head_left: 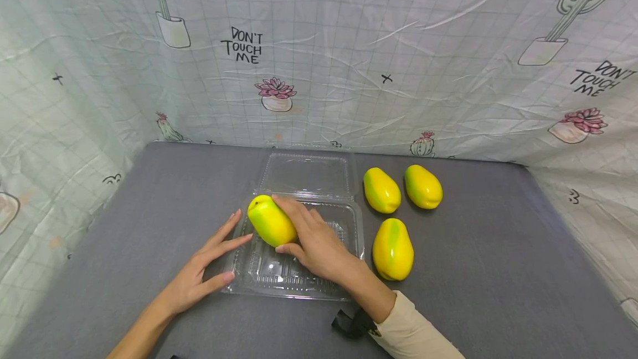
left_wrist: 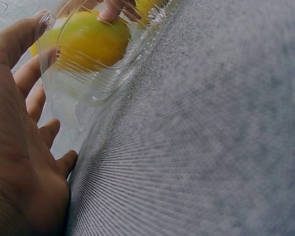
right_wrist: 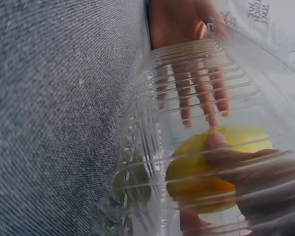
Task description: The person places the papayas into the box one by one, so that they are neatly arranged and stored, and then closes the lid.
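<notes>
A clear plastic clamshell box (head_left: pixel 349 248) lies with its lid (head_left: pixel 306 173) folded back toward the curtain. Over the left part of its base, my right hand (head_left: pixel 319 242) grips a yellow-green papaya (head_left: pixel 269 220) between thumb and fingers. Its small stem end points to the far left. My left hand (head_left: pixel 199 270) is at the box's left rim, with fingers spread and fairly straight. The left wrist view shows the left fingers (left_wrist: pixel 27 76) beside the clear wall, and the held papaya (left_wrist: pixel 96 42) beyond it. Through the ribbed plastic, the right wrist view shows the right thumb (right_wrist: pixel 219 147) on the papaya.
Three more papayas lie right of the box: one beside the hinge (head_left: pixel 382 190), one farther right (head_left: pixel 423 187) and one nearer the front (head_left: pixel 393 249). A grey cloth (head_left: pixel 488 270) covers the table. A printed curtain (head_left: pixel 339 109) hangs behind it and at both sides.
</notes>
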### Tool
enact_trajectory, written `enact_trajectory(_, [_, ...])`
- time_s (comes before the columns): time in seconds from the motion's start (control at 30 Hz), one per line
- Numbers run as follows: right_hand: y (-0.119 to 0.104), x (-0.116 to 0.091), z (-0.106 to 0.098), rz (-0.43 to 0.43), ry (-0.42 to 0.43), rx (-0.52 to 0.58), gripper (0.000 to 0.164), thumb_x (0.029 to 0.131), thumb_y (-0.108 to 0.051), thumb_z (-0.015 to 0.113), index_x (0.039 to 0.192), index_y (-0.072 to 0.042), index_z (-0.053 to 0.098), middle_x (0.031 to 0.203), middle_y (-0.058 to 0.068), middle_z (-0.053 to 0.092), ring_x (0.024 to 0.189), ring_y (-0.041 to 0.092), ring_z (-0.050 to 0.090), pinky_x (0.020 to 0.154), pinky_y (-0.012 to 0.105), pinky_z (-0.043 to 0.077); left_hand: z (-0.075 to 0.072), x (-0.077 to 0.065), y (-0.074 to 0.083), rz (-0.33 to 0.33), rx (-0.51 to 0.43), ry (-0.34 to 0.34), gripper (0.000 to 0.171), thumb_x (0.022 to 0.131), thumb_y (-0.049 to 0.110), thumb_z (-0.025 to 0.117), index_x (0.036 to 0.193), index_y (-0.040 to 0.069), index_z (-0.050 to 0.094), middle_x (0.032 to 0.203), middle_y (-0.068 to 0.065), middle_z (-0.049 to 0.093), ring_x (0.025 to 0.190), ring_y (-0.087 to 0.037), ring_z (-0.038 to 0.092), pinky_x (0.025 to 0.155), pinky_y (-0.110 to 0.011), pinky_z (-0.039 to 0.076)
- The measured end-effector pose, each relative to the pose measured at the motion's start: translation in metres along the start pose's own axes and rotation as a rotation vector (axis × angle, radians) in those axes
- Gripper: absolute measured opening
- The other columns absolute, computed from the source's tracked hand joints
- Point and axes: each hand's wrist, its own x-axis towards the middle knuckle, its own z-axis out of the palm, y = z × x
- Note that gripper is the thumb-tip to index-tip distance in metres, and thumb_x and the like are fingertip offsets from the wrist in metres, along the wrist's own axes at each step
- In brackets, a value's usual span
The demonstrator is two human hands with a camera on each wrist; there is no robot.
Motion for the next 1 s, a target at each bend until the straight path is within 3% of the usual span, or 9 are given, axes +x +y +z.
enact_trajectory(0.3, [-0.0007,-0.0006,0.0041,0.050,-0.044,-0.020,0.094,0.085,-0.034,0.071,0.154,-0.028,0.007,0.154,-0.004,0.026,0.102,0.024,0.052,0.079,0.039,0.051,0.0003,0.0003,0.0016,-0.007,-0.015,0.001,0.059,0.081,0.007,0.064,0.137,0.001,0.050,0.154,-0.025,0.017,0.142,-0.040,0.014,0.112,-0.025,0.012])
enact_trajectory(0.5, [-0.0002,-0.0005,0.0066,0.048,-0.050,-0.002,0.093,0.087,-0.031,0.069,0.154,-0.028,0.005,0.156,-0.006,0.020,0.106,0.024,0.050,0.086,0.039,0.049,0.0001,0.0001,0.0009,-0.014,-0.021,0.000,0.060,0.079,0.004,0.064,0.137,0.001,0.049,0.154,-0.025,0.017,0.142,-0.039,0.013,0.112,-0.025,0.012])
enact_trajectory(1.0, [-0.0006,-0.0003,0.0077,0.020,-0.037,0.002,0.083,0.090,-0.026,0.067,0.153,-0.022,0.015,0.153,-0.003,0.026,0.120,0.023,0.048,0.096,0.041,0.044,0.0007,-0.0001,0.0011,-0.005,-0.040,0.003,0.060,0.079,0.002,0.063,0.137,-0.001,0.048,0.153,-0.028,0.016,0.142,-0.039,0.013,0.112,-0.025,0.012])
